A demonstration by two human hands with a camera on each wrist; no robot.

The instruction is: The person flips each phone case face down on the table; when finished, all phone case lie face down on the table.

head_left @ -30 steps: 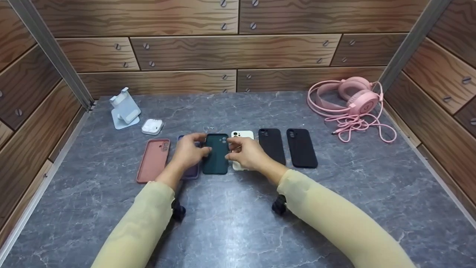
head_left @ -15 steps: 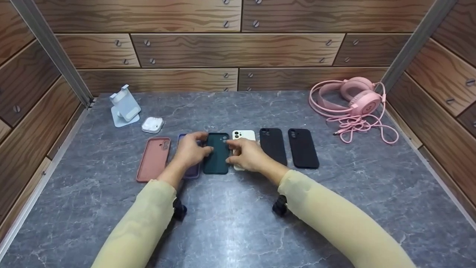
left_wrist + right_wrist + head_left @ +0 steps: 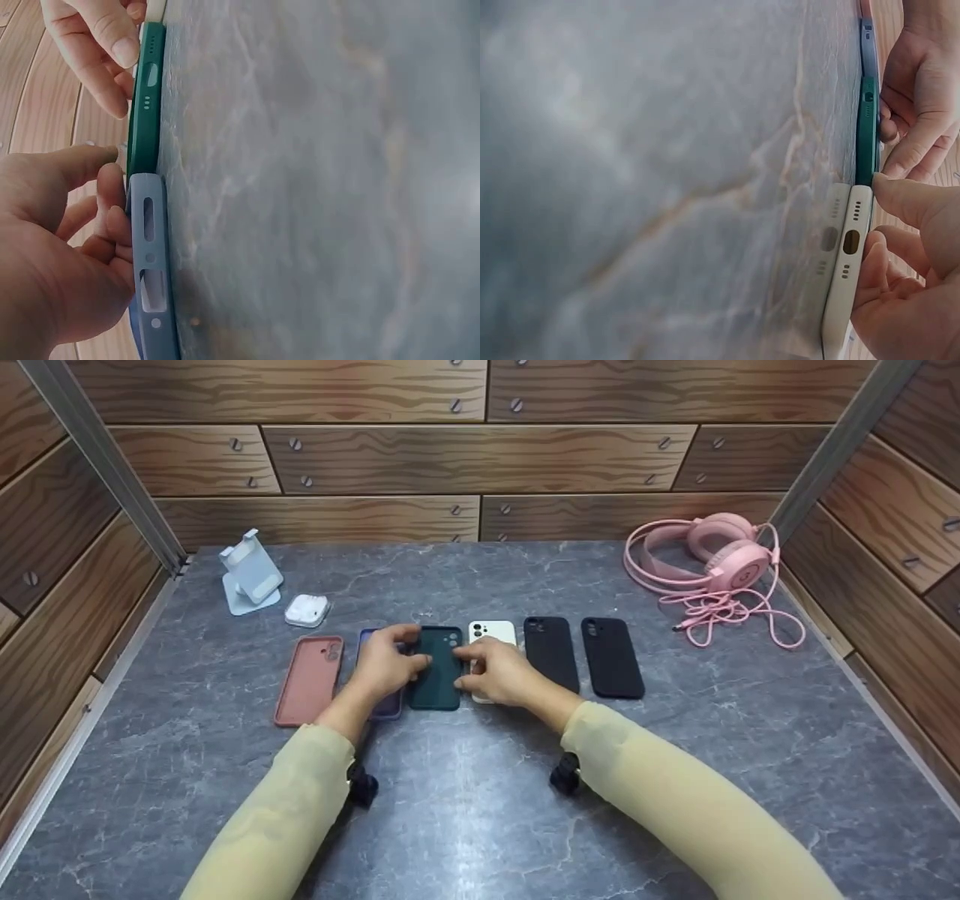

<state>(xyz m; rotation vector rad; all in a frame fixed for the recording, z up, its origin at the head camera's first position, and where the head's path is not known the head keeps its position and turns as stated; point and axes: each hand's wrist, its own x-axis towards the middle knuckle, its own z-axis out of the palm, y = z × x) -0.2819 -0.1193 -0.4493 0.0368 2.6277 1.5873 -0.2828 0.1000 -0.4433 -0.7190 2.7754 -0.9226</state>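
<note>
A dark green phone case (image 3: 436, 690) lies on the table with its hollow side up, between my two hands. My left hand (image 3: 382, 662) is over the purple-blue phone case (image 3: 388, 706), its thumb reaching over the green case's left side. My right hand (image 3: 501, 669) is over the white phone case (image 3: 487, 628), with thumb and forefinger apart at the green case's right edge. In the right wrist view, the right thumb (image 3: 907, 199) is at the corner of the green case (image 3: 868, 131), while the other fingers curl behind the white case (image 3: 847, 262).
A pink phone case (image 3: 309, 682) lies at the row's left end, and two black cases (image 3: 551, 656) at its right. Behind stand a white phone stand (image 3: 253, 574), a small white case (image 3: 307, 610) and pink headphones (image 3: 731, 562) with a coiled cable.
The head view has tilted very slightly. Both hands stay almost still at the green phone case, with only a slight shift of the right fingertips.
</note>
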